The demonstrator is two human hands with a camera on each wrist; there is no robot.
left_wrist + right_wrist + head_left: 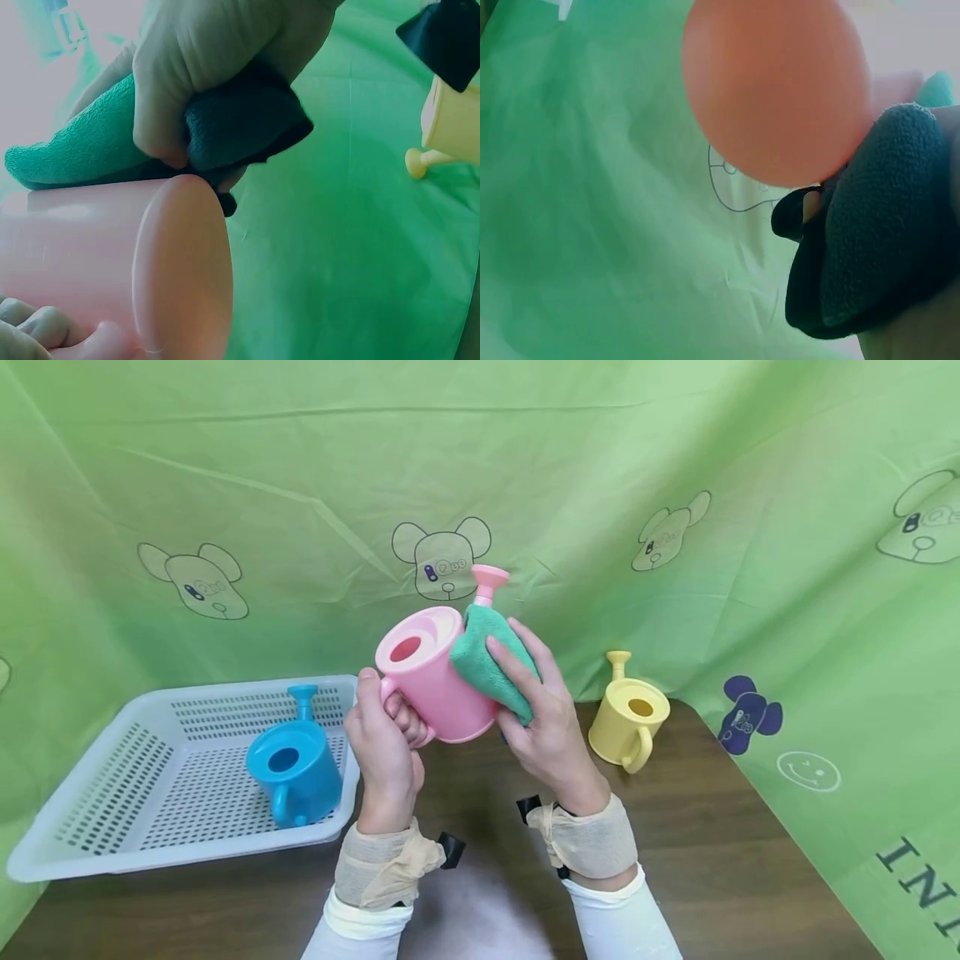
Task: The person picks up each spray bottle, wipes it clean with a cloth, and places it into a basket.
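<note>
A pink toy watering can is held up above the table in the head view, its opening facing up and toward me. My left hand grips its handle, fingers curled through the loop. My right hand holds a folded green cloth against the can's spout side, covering the lower part of the spout. In the left wrist view the cloth lies along the can's wall. The right wrist view shows the can's round base beside the cloth.
A white perforated basket stands at the left, with a blue watering can inside it. On the dark wooden table a yellow watering can stands at the right. A green printed curtain hangs behind.
</note>
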